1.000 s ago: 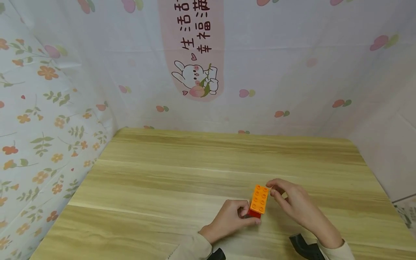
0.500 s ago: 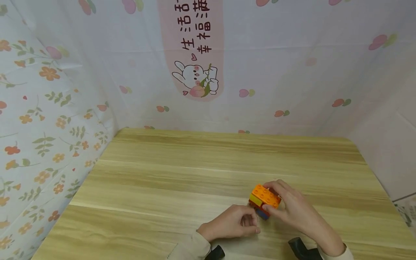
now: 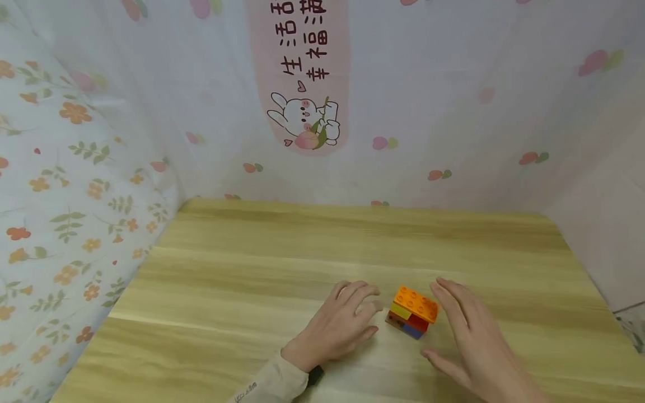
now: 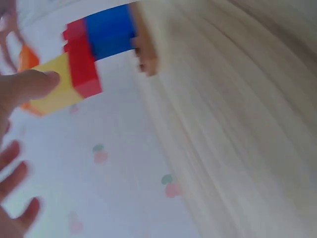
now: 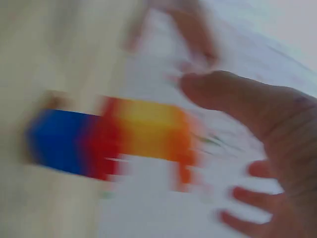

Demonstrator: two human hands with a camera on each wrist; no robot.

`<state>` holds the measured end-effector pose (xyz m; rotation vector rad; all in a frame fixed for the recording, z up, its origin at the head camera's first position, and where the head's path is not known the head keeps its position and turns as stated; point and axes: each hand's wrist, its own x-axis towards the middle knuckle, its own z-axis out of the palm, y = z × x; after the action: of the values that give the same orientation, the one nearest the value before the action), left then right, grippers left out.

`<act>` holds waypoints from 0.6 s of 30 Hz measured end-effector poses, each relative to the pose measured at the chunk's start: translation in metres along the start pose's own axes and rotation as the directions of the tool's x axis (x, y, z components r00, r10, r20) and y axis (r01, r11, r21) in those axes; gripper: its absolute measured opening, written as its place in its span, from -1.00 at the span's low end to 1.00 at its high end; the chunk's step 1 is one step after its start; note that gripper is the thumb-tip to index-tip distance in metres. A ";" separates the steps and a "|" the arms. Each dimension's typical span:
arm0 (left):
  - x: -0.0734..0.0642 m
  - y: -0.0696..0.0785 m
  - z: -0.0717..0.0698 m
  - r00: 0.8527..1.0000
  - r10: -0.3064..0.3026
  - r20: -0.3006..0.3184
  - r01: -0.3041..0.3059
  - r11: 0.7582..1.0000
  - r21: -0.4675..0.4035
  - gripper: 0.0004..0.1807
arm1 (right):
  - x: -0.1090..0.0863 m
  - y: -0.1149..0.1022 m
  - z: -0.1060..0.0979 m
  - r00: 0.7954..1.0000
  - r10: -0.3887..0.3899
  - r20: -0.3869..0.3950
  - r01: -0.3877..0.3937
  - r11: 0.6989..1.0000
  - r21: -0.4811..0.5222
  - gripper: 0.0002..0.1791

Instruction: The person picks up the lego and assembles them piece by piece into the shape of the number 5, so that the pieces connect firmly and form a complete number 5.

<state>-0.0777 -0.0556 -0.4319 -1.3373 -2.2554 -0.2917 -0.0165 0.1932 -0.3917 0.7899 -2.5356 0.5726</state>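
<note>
A small stack of toy building bricks (image 3: 402,311) stands upright on the table, right of centre in the head view. An orange studded brick (image 3: 416,303) tops it, overhanging a yellow brick (image 5: 149,119). Below come a red brick (image 4: 81,69), a blue brick (image 4: 111,30) and a brown base piece (image 4: 146,42). To its left is my left hand (image 3: 336,326), fingers spread and slightly bent, holding nothing. My right hand (image 3: 476,342) is on its right side with thumb and fingers wide apart, also holding nothing. Both wrist views are blurred.
The wood-grain table (image 3: 227,291) stretches around the stack and both hands. Behind it hangs a pale patterned cloth (image 3: 413,101), and a floral cloth (image 3: 80,184) covers the left side.
My left hand held the stack, then released it; my right hand gripped and turned it, then let go. Both hands have drawn back to either side, leaving the stack standing alone.
</note>
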 end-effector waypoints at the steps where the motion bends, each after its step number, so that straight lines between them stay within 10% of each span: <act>1: 0.000 -0.001 -0.002 0.999 0.045 0.000 -0.045 0.998 0.035 -0.46 | -0.006 0.000 0.004 0.999 -0.040 -0.015 0.040 0.999 -0.012 -0.03; 6: 0.006 -0.007 -0.004 0.969 0.201 0.144 -0.221 0.965 0.138 -0.02 | -0.034 0.008 0.029 0.990 -0.136 -0.031 0.133 0.987 -0.095 -0.03; 13: 0.020 -0.011 0.015 0.934 0.253 0.251 -0.328 0.886 0.328 0.14 | -0.043 0.015 0.037 0.995 -0.092 0.028 0.095 0.989 -0.111 -0.09; 18: 0.028 -0.012 0.027 0.929 0.237 0.285 -0.314 0.912 0.265 0.20 | -0.039 0.024 0.035 0.996 -0.087 0.027 0.088 0.994 -0.064 -0.10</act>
<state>-0.1074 -0.0288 -0.4398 -1.5642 -2.1481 0.3318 -0.0110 0.2110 -0.4468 0.8846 -2.5139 0.4520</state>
